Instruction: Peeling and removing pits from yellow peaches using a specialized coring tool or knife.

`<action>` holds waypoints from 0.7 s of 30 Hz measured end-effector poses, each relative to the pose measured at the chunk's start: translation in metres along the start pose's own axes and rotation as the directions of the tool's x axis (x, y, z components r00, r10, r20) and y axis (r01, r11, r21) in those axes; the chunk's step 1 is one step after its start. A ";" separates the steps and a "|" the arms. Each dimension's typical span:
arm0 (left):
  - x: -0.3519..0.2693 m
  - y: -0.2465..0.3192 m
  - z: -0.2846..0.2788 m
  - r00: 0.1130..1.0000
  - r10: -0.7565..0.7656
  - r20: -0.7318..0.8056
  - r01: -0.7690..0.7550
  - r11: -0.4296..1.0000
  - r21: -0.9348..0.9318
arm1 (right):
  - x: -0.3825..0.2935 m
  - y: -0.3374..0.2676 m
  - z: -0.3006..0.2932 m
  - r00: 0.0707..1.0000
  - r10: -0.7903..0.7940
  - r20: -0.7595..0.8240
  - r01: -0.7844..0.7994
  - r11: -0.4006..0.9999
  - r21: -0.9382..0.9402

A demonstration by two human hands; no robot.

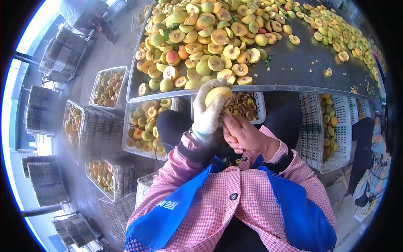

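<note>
My left hand [204, 108], in a pale work glove, is closed around a yellow peach [216, 94] just in front of the metal table's edge. My bare right hand [247, 134] is a fist just below and to the right of it, its thumb close to the fruit's underside. It seems to grip a small hand tool [224, 111], mostly hidden by the fingers. Ahead, a heap of peaches [189, 37], many of them cut in half, lies on the dark tabletop [289, 71]. Below my hands, a white crate [262, 108] holds brown pits or scraps.
The table's raised metal rim [170, 95] runs across in front of me. Crates of fruit halves [146, 126] stand by my left leg, with more crates [94, 126] further left. To my right are another crate [338, 141] and a neighbouring person's leg [362, 154].
</note>
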State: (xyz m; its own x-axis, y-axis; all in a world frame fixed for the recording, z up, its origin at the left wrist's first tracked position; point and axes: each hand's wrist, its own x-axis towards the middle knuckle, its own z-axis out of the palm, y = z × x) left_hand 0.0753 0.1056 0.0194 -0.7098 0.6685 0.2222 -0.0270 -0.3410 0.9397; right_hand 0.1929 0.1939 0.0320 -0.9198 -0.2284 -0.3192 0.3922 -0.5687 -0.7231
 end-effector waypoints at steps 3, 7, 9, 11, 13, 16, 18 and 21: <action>0.005 0.010 -0.008 0.969 -0.213 0.126 0.225 0.971 -0.086 | -0.001 -0.003 -0.003 0.999 -0.031 -0.030 0.026 0.986 -0.166; 0.015 0.019 -0.019 0.897 -0.382 0.222 0.383 0.923 0.044 | -0.004 -0.007 -0.008 0.989 0.119 0.092 -0.132 0.980 0.146; 0.018 0.019 -0.020 0.887 -0.397 0.237 0.397 0.917 0.049 | -0.003 -0.007 -0.009 0.978 0.122 0.171 -0.166 0.947 0.275; 0.020 0.016 -0.020 0.886 -0.388 0.252 0.399 0.917 0.009 | -0.003 -0.006 -0.009 0.983 0.081 0.162 -0.135 0.925 0.354; 0.021 0.012 -0.022 0.881 -0.384 0.278 0.399 0.917 0.000 | -0.002 -0.005 -0.009 0.986 0.098 0.137 -0.141 0.926 0.351; 0.020 0.005 -0.026 0.873 -0.361 0.327 0.426 0.892 -0.152 | -0.002 -0.004 -0.009 0.988 0.107 0.115 -0.142 0.921 0.363; 0.022 0.002 -0.030 0.843 -0.319 0.433 0.442 0.870 -0.220 | -0.002 -0.002 -0.008 0.986 0.105 0.127 -0.145 0.919 0.368; 0.024 -0.004 -0.029 0.840 -0.274 0.469 0.454 0.827 -0.330 | -0.002 0.000 -0.005 0.987 0.094 0.134 -0.136 0.925 0.355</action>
State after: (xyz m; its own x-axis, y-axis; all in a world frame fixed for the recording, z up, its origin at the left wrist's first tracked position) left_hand 0.0381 0.1040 0.0133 -0.2583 0.9647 0.0511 -0.5773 -0.1966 0.7925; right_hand 0.1950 0.1977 0.0296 -0.8728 -0.3845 -0.3005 0.4820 -0.7753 -0.4081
